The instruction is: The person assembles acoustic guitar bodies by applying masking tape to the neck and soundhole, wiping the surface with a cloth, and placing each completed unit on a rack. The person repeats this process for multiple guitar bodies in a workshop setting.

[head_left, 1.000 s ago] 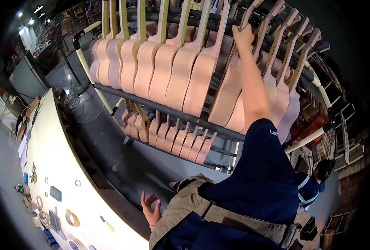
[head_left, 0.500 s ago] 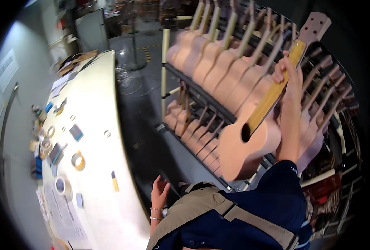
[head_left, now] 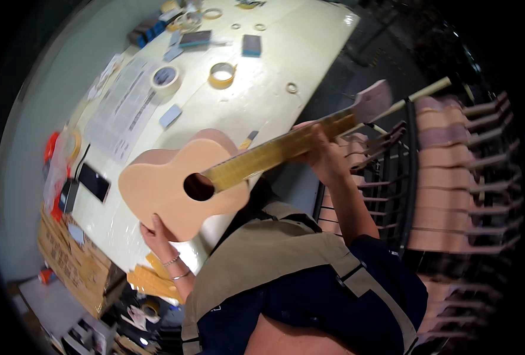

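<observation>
Head view: from where I stand, a person in a khaki apron (head_left: 262,242) holds a bare-wood ukulele (head_left: 162,183) across the front, its face turned up and its neck slanting off to the right. The right hand (head_left: 323,155) is closed round the neck, toward the headstock (head_left: 374,100); the left hand (head_left: 156,232) grips the body's lower edge, thumb laid on the face and bracelets (head_left: 172,260) at the wrist. Yellowish covering runs along the fingerboard (head_left: 262,157) as far as the round soundhole (head_left: 199,186). The body is over the near part of a pale worktable (head_left: 268,89) (whether it rests there or hangs just above, I cannot tell), while the headstock reaches out past the table's edge. Just beyond the neck lies a yellow-handled knife (head_left: 249,139), partly hidden. Farther across the tabletop are a yellow tape roll (head_left: 222,84), a white tape roll (head_left: 165,89), a grey-and-blue block (head_left: 251,45) and a printed sheet (head_left: 117,112); a dark phone (head_left: 94,181) lies left of the body. Over on the right, blurred, a rack with a black rail (head_left: 412,177) carries a row of similar wooden instruments (head_left: 440,195), their necks pointing away from the table.
</observation>
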Available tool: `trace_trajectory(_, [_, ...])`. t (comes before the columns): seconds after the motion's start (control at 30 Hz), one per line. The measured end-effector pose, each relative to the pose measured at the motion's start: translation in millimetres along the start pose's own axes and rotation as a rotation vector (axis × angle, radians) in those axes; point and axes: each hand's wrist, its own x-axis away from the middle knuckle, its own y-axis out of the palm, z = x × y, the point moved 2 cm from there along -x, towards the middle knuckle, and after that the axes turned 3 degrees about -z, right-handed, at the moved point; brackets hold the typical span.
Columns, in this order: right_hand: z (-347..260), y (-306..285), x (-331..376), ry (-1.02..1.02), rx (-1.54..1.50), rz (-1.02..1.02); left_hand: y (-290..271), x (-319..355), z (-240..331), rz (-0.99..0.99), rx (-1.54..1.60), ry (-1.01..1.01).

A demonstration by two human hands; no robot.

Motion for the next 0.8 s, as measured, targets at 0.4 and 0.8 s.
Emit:
trace_trajectory(0.4, [172,2,-141,1.049,-0.162,-0.310,76,-27,28,-0.077,-1.164,0.565])
trace_trajectory(0.8, [145,-57,-235,-0.431,1.278,-0.247,152,-42,27,-0.233,-1.388,0.535])
